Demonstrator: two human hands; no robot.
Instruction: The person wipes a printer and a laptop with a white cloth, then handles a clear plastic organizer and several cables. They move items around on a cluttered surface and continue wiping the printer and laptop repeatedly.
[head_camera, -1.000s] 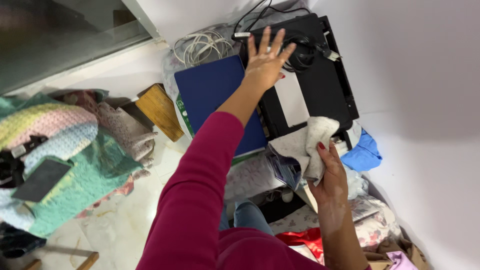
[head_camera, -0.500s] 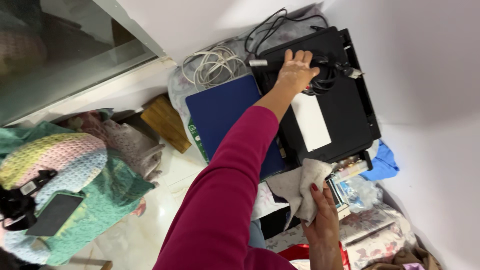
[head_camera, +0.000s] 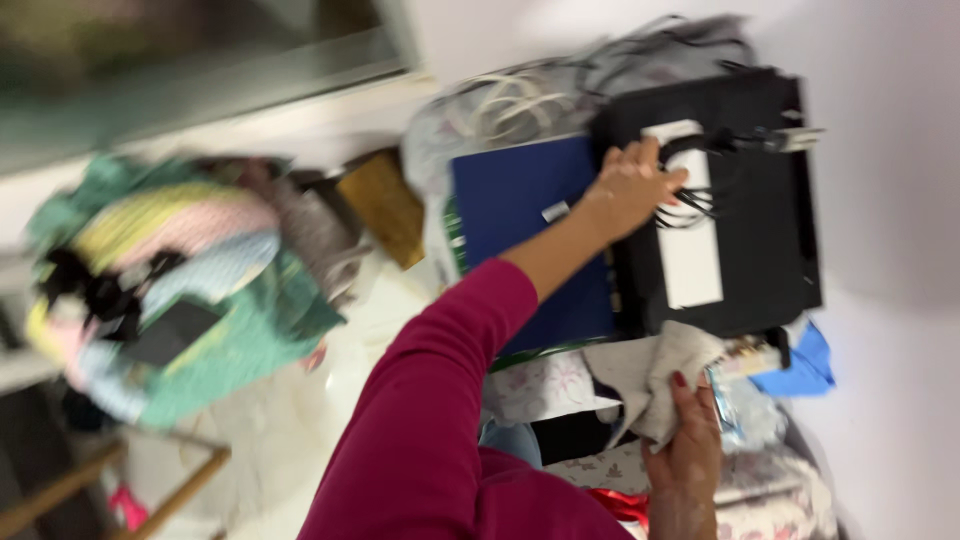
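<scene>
My left hand (head_camera: 635, 185) reaches out in a maroon sleeve and closes on a bundle of black cable (head_camera: 690, 175) that lies on top of a black printer (head_camera: 760, 260). The cable trails over the printer's white panel (head_camera: 692, 255). A dark blue folder (head_camera: 525, 215) lies just left of the printer, under my forearm. Low at the right, my right hand (head_camera: 688, 445) grips a crumpled grey-white cloth (head_camera: 650, 375) near the printer's front edge. The whole frame is motion-blurred.
White cables (head_camera: 500, 100) are coiled behind the folder on a floral sheet. A wooden block (head_camera: 385, 205) stands left of it. A pile of crocheted blankets (head_camera: 180, 290) fills the left. A blue cloth (head_camera: 808, 365) and a plastic packet (head_camera: 740, 410) lie by the white wall.
My left hand went from spread above the printer to closed on the black cable bundle and has drawn it nearer. The right hand keeps the cloth. The view has swung left.
</scene>
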